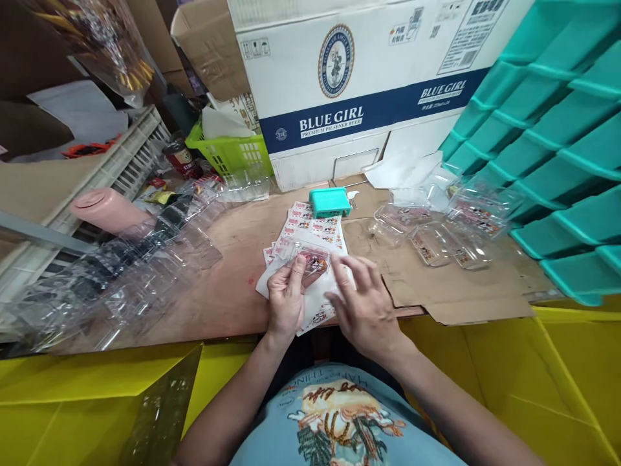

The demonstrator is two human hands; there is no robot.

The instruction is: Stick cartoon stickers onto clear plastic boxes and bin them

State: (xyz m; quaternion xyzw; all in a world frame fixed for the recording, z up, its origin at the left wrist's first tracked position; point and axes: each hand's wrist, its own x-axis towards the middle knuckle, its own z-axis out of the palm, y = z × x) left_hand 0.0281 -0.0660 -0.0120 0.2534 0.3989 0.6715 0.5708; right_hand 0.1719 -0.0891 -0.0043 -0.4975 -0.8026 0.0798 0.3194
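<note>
My left hand (286, 296) grips a clear plastic box (317, 260) at its left side, thumb on top. A printed sticker with red and orange marks shows on the box. My right hand (366, 301) is beside the box's right edge, its fingers spread and holding nothing. Beneath the hands lie sheets of printed stickers (313, 226) and white backing paper. On the top end of the sheets sits a small turquoise container (330, 202).
Clear boxes (145, 278) are piled at the left near a pink bottle (111, 212). Stickered clear boxes (431, 244) lie on cardboard at the right. Turquoise bins (572, 162) are stacked at far right. A white carton (369, 71) and green basket (237, 152) stand behind.
</note>
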